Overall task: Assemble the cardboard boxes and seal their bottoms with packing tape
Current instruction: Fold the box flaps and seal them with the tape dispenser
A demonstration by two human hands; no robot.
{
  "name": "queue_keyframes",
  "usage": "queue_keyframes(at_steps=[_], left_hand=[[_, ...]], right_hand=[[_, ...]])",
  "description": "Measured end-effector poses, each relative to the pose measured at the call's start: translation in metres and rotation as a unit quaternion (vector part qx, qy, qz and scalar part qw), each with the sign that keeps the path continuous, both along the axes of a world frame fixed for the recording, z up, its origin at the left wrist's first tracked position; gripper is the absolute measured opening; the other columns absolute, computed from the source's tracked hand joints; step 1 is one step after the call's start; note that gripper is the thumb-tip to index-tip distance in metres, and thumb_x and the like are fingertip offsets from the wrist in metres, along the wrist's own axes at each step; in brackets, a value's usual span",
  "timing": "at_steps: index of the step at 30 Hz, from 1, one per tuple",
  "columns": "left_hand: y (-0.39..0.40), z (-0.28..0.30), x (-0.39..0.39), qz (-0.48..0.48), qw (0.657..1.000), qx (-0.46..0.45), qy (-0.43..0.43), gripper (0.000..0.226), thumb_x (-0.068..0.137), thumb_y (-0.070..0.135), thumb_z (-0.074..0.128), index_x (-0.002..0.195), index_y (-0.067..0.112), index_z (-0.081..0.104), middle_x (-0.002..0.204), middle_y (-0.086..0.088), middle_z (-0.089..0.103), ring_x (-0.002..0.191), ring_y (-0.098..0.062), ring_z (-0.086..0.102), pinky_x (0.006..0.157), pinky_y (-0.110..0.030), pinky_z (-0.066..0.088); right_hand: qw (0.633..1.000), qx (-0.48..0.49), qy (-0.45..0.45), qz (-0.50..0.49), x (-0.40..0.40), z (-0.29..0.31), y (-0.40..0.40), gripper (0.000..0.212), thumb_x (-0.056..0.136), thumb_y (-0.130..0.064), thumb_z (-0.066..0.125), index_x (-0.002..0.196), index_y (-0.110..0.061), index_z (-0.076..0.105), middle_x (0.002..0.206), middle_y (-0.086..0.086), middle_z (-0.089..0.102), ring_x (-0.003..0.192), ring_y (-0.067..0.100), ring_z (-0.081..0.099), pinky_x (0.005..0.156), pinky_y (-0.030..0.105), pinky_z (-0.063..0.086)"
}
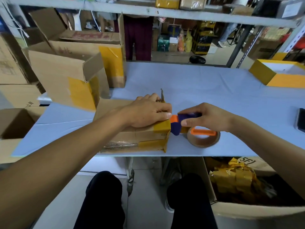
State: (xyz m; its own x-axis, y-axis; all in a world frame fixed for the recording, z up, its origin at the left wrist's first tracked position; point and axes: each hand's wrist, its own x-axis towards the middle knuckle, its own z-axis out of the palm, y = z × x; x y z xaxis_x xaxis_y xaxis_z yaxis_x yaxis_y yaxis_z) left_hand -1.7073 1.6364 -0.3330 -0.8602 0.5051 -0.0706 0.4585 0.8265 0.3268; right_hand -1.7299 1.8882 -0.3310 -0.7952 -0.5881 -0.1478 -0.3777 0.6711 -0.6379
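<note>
Bench (198, 83), pale cover, carries everything. Big open boxes (69, 68) stacked at far left, yellow box (270, 76) far right, neither in play. The working box (132, 136) sits at the near edge, left of centre, bottom side up, yellow tape patches on its right end. My left hand (145, 113) lies on top of it, fingers curled over the far edge, thumb at the right corner, pressing the flaps down. My right hand (208, 119) grips the purple-and-orange tape dispenser (183, 124), nose touching the box's right end; the tape roll (203, 138) hangs low beside it. Step, as I judge it: starting or finishing a tape strip over the seam. To do it well I'd keep the flaps pressed flush, hold the dispenser square to the seam, wrap tape over the edge before cutting. Risk: crooked strip, box sliding.
</note>
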Motion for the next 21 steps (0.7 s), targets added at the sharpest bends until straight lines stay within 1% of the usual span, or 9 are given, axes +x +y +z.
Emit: queue_keyframes(at_steps=[4, 6, 8, 11, 14, 16, 17, 19, 21], left_hand=[[-0.001, 0.0, 0.0, -0.005, 1.0, 0.01, 0.004, 0.021, 0.101, 0.054, 0.036, 0.111, 0.047, 0.053, 0.128, -0.002, 0.04, 0.122, -0.022, 0.036, 0.103, -0.044, 0.029], [-0.002, -0.001, 0.003, -0.018, 0.999, 0.032, 0.032, 0.021, 0.1, 0.051, 0.039, 0.107, 0.046, 0.058, 0.145, -0.001, 0.029, 0.136, -0.021, 0.023, 0.109, -0.047, 0.026], [-0.003, 0.0, 0.005, -0.035, 0.997, 0.049, 0.038, 0.018, 0.102, 0.043, 0.043, 0.098, 0.044, 0.061, 0.153, 0.002, 0.021, 0.142, -0.018, 0.014, 0.112, -0.049, 0.024], [0.003, 0.002, 0.002, -0.051, 0.998, 0.039, 0.019, 0.021, 0.103, 0.04, 0.042, 0.094, 0.034, 0.06, 0.149, 0.002, 0.026, 0.14, -0.018, 0.015, 0.112, -0.053, 0.025], [0.003, 0.0, 0.0, -0.059, 0.997, 0.041, 0.014, 0.033, 0.096, 0.049, 0.037, 0.097, 0.03, 0.063, 0.142, 0.003, 0.03, 0.133, -0.019, 0.021, 0.111, -0.053, 0.028], [-0.001, 0.001, 0.004, -0.039, 0.997, 0.064, 0.034, 0.034, 0.093, 0.056, 0.037, 0.107, 0.038, 0.063, 0.144, 0.002, 0.028, 0.135, -0.02, 0.023, 0.112, -0.051, 0.028], [-0.003, 0.002, 0.005, -0.02, 0.996, 0.057, 0.062, 0.037, 0.093, 0.062, 0.038, 0.119, 0.044, 0.058, 0.146, 0.001, 0.028, 0.137, -0.021, 0.024, 0.113, -0.05, 0.029], [-0.007, 0.005, 0.008, 0.049, 0.993, -0.015, 0.104, 0.062, 0.088, 0.077, 0.037, 0.142, 0.046, 0.039, 0.147, -0.004, 0.034, 0.137, -0.026, 0.031, 0.11, -0.049, 0.031], [-0.006, 0.006, 0.01, 0.129, 0.986, -0.072, 0.074, 0.085, 0.078, 0.089, 0.032, 0.149, 0.041, 0.027, 0.145, -0.008, 0.043, 0.133, -0.032, 0.037, 0.107, -0.052, 0.032]], right_hand=[[0.999, -0.017, 0.035, -0.017, 0.005, 0.002, 0.0, 0.06, 0.07, -0.06, 0.066, 0.125, -0.037, 0.061, 0.105, -0.016, 0.069, 0.095, 0.001, 0.064, 0.081, 0.019, 0.052], [0.999, -0.013, 0.037, -0.027, 0.007, 0.001, 0.003, 0.061, 0.069, -0.061, 0.065, 0.126, -0.037, 0.061, 0.106, -0.017, 0.068, 0.096, 0.002, 0.064, 0.079, 0.017, 0.049], [0.997, -0.015, 0.042, -0.065, 0.005, 0.002, 0.011, 0.065, 0.069, -0.061, 0.065, 0.128, -0.035, 0.06, 0.107, -0.016, 0.066, 0.097, 0.004, 0.062, 0.077, 0.015, 0.046], [0.986, -0.026, 0.068, -0.151, 0.0, -0.001, 0.025, 0.058, 0.077, -0.054, 0.07, 0.132, -0.039, 0.056, 0.111, -0.01, 0.063, 0.096, 0.01, 0.06, 0.073, 0.018, 0.044], [0.967, 0.047, 0.155, -0.196, -0.003, -0.01, 0.026, 0.059, 0.086, -0.05, 0.065, 0.141, -0.04, 0.045, 0.11, -0.004, 0.056, 0.099, 0.018, 0.054, 0.081, 0.03, 0.042], [0.954, 0.1, 0.203, -0.198, -0.003, -0.016, 0.019, 0.063, 0.089, -0.051, 0.059, 0.146, -0.039, 0.036, 0.105, -0.002, 0.049, 0.094, 0.019, 0.049, 0.079, 0.031, 0.039], [0.947, 0.11, 0.23, -0.196, -0.003, -0.018, 0.015, 0.066, 0.089, -0.051, 0.059, 0.148, -0.038, 0.034, 0.103, -0.001, 0.047, 0.091, 0.02, 0.049, 0.078, 0.032, 0.04], [0.93, 0.121, 0.297, -0.18, -0.003, -0.023, 0.008, 0.07, 0.086, -0.048, 0.065, 0.148, -0.034, 0.035, 0.098, 0.003, 0.045, 0.087, 0.027, 0.051, 0.075, 0.033, 0.039], [0.915, 0.141, 0.344, -0.157, -0.002, -0.033, 0.002, 0.073, 0.085, -0.041, 0.07, 0.149, -0.03, 0.037, 0.097, 0.009, 0.047, 0.087, 0.033, 0.052, 0.076, 0.037, 0.039]])
